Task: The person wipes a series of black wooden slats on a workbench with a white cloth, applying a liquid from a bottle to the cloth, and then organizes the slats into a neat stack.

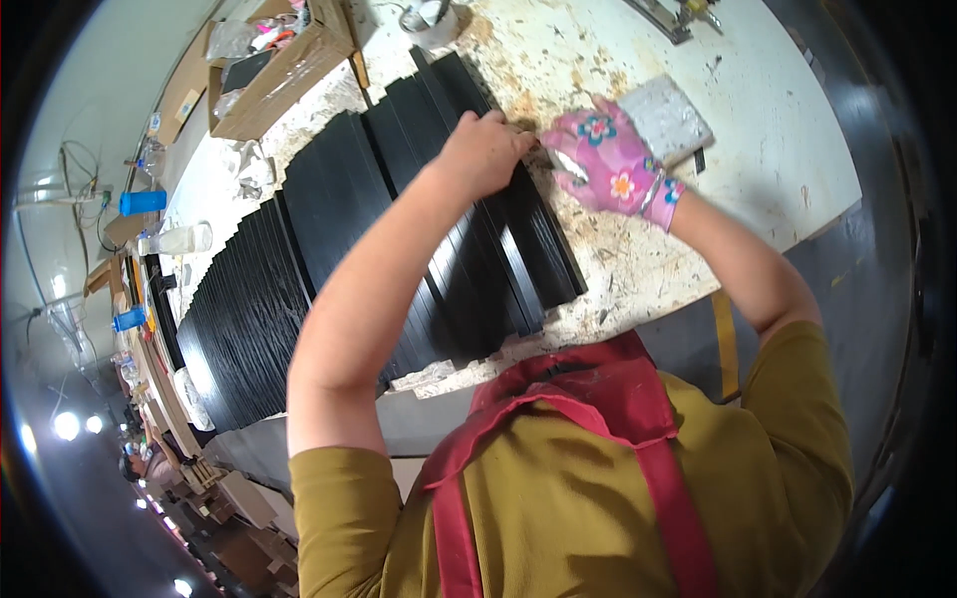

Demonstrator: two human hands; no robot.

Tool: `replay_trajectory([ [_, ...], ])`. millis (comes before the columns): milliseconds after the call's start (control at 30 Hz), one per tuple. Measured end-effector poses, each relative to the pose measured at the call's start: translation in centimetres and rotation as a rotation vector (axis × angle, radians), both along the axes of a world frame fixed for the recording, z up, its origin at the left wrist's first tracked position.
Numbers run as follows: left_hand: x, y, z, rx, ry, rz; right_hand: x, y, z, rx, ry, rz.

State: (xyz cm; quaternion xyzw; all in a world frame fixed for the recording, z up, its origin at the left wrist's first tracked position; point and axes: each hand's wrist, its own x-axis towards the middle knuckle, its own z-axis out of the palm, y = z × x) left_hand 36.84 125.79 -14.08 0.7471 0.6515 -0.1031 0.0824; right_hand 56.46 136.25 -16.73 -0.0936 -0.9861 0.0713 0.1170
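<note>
Long black strips (334, 204) with a glossy finish lie side by side on the white worktable, their ends staggered. My bare left hand (483, 156) reaches across them, its fingers bent over the right-hand strips near their far part. Beside it, my right hand (610, 164) wears a pink flowered glove and is closed just off the edge of the rightmost strips. A small whitish thing (568, 164) shows between its thumb and fingers; its kind is hidden. Both hands' fingertips nearly meet at the strip edge.
A whitish block (666, 120) lies right of the gloved hand. Crumbs and stains mark the worktable (788, 130). At the back stand a cardboard box (284, 75) of odds and ends and a white tub (431, 25). A metal tool (663, 18) lies at the far edge; bottles (179, 239) stand left.
</note>
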Motion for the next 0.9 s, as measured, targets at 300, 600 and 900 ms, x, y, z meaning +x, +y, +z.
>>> replay_trajectory([
  [300, 1.3, 2.7, 1.7, -0.396, 0.168, -0.307, 7.5, -5.8, 2.3, -0.185, 0.284, -0.130],
  [600, 1.5, 1.5, 2.0, -0.308, 0.172, -0.519, 9.0, -14.3, -1.1, -1.073, 0.031, -0.352],
  [900, 0.4, -0.7, 3.4, -0.076, 0.085, -0.545, 7.3, -16.1, -1.9, -1.410, 0.277, -0.382],
])
